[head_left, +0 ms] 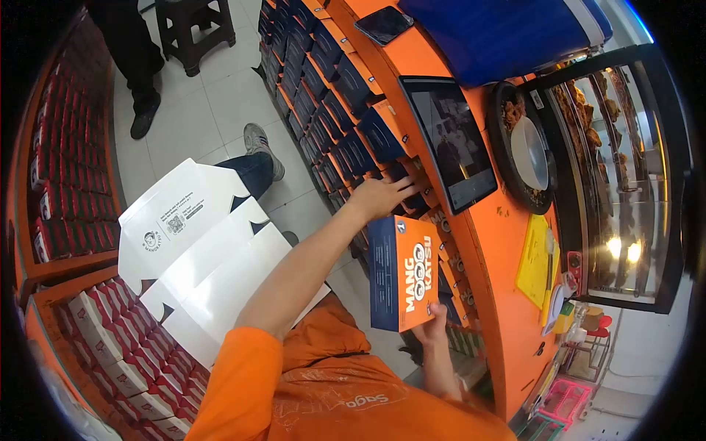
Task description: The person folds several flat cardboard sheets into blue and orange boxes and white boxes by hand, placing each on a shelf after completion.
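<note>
Head view: my right hand (434, 327) pinches the orange-and-blue box (401, 272) by its lower right corner, right of centre in the frame; thumb on the front, other fingers hidden. One-corner hold, so it could pivot or drop if my thumb slips. Squeezing harder could dent the card.

My left hand (379, 198), above it, has fingers extended, slightly apart, at the stacked boxes (351, 77). Can't tell if they touch. A snag there could topple some.

White card sheet (206, 257), left of centre, lies by my left forearm; support unclear, an elbow bump might send it floorward.
</note>
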Demonstrator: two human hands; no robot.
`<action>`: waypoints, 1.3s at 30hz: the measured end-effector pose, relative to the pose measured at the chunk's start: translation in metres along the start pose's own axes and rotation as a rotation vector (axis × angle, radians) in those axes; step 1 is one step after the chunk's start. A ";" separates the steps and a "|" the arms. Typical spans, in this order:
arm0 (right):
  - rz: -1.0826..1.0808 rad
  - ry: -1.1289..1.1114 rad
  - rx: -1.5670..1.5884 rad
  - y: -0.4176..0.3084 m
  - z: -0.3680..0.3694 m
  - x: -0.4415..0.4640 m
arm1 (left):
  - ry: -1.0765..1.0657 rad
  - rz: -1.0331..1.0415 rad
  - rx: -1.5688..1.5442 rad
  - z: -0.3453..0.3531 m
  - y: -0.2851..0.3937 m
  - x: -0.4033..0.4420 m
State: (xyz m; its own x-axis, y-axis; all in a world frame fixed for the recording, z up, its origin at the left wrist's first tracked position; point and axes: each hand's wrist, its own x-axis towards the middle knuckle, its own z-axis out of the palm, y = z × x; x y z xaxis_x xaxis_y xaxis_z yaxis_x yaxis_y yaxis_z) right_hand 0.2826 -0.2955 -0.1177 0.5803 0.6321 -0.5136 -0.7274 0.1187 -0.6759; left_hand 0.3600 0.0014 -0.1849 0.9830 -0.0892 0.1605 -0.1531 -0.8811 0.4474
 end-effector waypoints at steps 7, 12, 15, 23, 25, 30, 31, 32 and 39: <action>-0.071 0.057 -0.015 -0.012 0.025 0.044 | -0.087 -0.252 -0.261 0.040 -0.004 -0.015; -0.192 0.209 -0.095 -0.024 0.029 0.071 | -0.035 -0.315 -0.304 0.013 0.011 -0.025; -0.377 0.383 -0.129 -0.030 0.054 0.091 | 0.034 -0.179 -0.288 -0.006 0.019 -0.030; -0.518 0.568 -0.777 -0.043 0.087 0.128 | -0.062 -0.106 0.067 0.011 0.034 -0.030; -0.588 0.622 -0.775 -0.036 0.079 0.140 | 0.033 -0.107 0.063 0.012 0.038 -0.036; -0.591 0.691 -0.803 -0.039 0.079 0.150 | 0.009 -0.056 -0.051 0.001 0.026 -0.044; -0.598 0.687 -0.791 -0.039 0.076 0.152 | -0.061 -0.088 -0.155 -0.008 0.022 -0.045; -0.615 0.675 -0.791 -0.038 0.070 0.158 | -0.057 -0.087 -0.138 -0.018 0.019 -0.044; -0.648 0.602 -0.833 -0.041 0.073 0.162 | 0.550 -0.428 -0.861 -0.046 -0.008 0.002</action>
State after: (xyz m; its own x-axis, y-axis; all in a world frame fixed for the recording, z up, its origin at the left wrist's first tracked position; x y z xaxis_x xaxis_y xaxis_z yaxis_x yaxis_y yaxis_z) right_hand 0.3795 -0.1423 -0.1343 0.9874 0.1548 0.0314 0.0900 -0.3878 -0.9173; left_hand 0.3587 0.0300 -0.1476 0.8250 0.5522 0.1203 -0.0411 -0.1538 0.9873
